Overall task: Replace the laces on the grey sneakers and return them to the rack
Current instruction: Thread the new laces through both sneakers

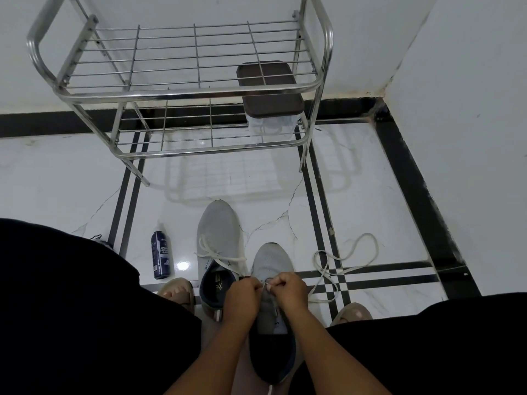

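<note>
Nearest: two bare forearms reach forward between dark-clad knees. The left hand (244, 299) and the right hand (288, 295) sit close together over the near grey sneaker (272, 315), fingers curled, each pinching a white lace (268, 286) at the eyelets near the tongue (the exact grip on the lace is too small to make out). This sneaker lies on the floor (71, 178) toe pointing away, its dark opening toward the viewer.

Just left of it, touching or nearly so: the second grey sneaker (218, 246), toe away, with a white lace loosely threaded across its upper.

Either side, at floor level: a sandalled foot on the left (176, 290) and another on the right (352, 313).

Right of the sneakers: a loose white lace (346, 256) lying in loops on the tiles.

Left of the sneakers: a dark blue spray bottle (161, 255), upright.

Farther off, against the wall: a metal shoe rack (182, 94) with two wire shelves. On the lower shelf, right end, a clear container with a dark brown lid (269, 89).
</note>
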Action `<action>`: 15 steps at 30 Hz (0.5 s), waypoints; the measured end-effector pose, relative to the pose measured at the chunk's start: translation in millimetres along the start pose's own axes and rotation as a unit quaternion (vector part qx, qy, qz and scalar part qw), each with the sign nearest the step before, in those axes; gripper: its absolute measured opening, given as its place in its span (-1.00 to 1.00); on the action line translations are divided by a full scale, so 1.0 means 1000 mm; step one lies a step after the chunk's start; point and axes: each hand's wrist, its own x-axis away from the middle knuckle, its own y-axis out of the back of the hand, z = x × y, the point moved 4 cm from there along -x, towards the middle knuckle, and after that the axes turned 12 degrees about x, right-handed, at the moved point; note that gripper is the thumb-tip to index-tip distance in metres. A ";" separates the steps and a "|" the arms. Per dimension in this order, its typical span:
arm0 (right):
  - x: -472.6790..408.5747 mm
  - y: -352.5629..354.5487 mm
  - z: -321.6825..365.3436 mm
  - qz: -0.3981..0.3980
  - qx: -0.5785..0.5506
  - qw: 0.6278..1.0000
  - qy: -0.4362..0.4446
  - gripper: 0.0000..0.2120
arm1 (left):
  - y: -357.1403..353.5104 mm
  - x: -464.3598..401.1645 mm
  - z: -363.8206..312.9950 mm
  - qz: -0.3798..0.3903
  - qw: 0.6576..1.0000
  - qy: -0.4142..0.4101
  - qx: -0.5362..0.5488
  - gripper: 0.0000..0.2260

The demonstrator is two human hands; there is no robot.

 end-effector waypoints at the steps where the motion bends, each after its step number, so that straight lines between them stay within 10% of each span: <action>1: -0.001 -0.001 -0.002 0.024 -0.041 0.999 -0.006 -0.75 | 0.001 0.000 0.001 -0.003 1.000 0.000 0.003 -0.84; 15: 0.003 -0.004 0.002 0.017 0.050 0.998 0.036 -0.79 | -0.005 -0.005 -0.002 0.020 0.997 -0.029 -0.072 -0.81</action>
